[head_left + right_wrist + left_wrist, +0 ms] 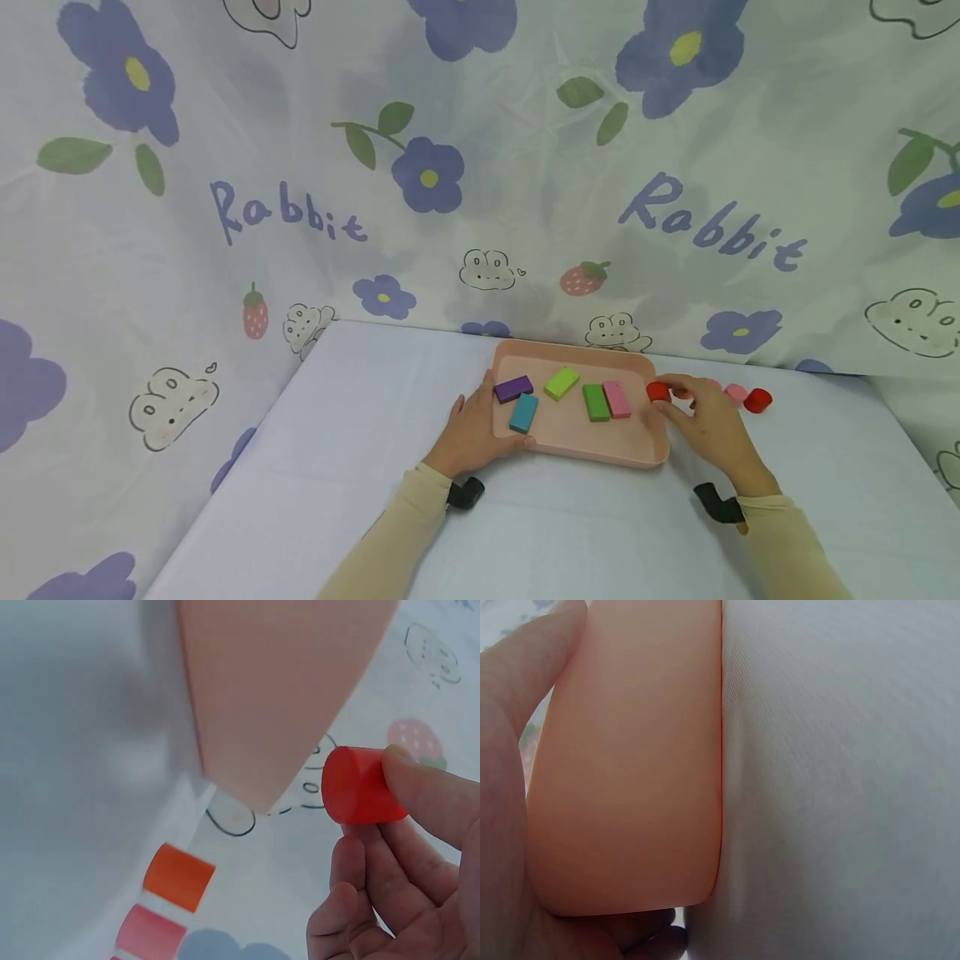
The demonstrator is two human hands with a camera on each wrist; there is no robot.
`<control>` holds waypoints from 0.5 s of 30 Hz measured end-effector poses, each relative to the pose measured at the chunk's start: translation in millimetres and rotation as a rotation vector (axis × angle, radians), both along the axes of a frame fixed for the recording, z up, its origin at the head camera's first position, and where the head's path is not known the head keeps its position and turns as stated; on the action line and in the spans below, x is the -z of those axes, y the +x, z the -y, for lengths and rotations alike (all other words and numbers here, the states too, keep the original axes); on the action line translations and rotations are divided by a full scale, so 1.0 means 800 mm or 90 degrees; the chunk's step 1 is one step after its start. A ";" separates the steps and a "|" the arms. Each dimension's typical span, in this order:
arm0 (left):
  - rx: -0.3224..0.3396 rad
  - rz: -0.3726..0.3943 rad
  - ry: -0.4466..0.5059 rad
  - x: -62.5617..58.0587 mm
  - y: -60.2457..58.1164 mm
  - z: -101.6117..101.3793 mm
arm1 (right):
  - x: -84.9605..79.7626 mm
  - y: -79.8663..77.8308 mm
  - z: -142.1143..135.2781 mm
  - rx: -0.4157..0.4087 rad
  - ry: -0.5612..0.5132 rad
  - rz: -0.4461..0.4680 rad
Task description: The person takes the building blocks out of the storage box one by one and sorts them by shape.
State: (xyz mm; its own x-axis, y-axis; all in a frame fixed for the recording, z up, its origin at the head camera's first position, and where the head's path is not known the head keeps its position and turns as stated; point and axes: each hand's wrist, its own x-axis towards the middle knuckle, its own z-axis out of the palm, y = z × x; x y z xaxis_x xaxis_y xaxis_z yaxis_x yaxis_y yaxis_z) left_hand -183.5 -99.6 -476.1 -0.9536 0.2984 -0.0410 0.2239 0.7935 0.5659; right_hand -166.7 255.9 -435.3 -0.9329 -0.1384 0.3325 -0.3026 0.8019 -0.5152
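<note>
A shallow peach-coloured tray point(573, 435) lies on the table, its side wall point(641, 765) filling much of the left wrist view. My left hand point(471, 429) grips its near left corner, thumb along the front and fingers round the left side. Between thumb and fingers, my right hand point(708, 429) pinches a red cylinder point(364, 786) at the tray's right rim. Inside the tray are a purple block point(513, 388), a blue block point(523, 413), a lime block point(562, 383), a green block point(596, 402) and a pink block point(617, 400).
Beyond my right hand, a pink cylinder point(736, 395) and another red cylinder point(758, 401) stand on the white table point(585, 533). An orange cylinder point(180, 876) shows in the right wrist view. A patterned cloth point(510, 167) hangs behind the table's back edge.
</note>
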 end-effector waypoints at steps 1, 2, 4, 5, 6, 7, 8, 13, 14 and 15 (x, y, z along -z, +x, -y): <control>0.000 0.001 -0.001 0.000 0.000 0.000 | 0.000 0.000 -0.002 0.005 -0.001 -0.006; -0.001 0.002 0.000 -0.001 0.000 0.000 | 0.001 0.001 -0.003 0.009 -0.001 -0.012; -0.001 0.003 0.002 -0.001 0.001 0.001 | 0.002 0.001 -0.007 0.018 -0.004 -0.022; -0.001 0.004 0.004 -0.001 0.001 0.001 | 0.003 0.001 -0.009 0.023 -0.006 -0.026; -0.001 0.005 0.005 -0.001 0.001 0.001 | 0.004 0.001 -0.012 0.029 -0.007 -0.028; -0.001 0.005 0.005 -0.001 0.002 0.001 | 0.004 0.002 -0.014 0.035 -0.008 -0.029; 0.000 0.005 0.006 -0.001 0.002 0.001 | 0.005 0.002 -0.016 0.042 -0.007 -0.031; 0.002 0.004 0.005 -0.001 0.003 0.002 | 0.007 0.005 -0.026 0.082 -0.013 -0.021; 0.003 0.004 0.005 -0.001 0.003 0.002 | 0.007 0.005 -0.028 0.089 -0.014 -0.020; 0.003 0.003 0.004 -0.001 0.003 0.002 | 0.008 0.006 -0.030 0.095 -0.017 -0.023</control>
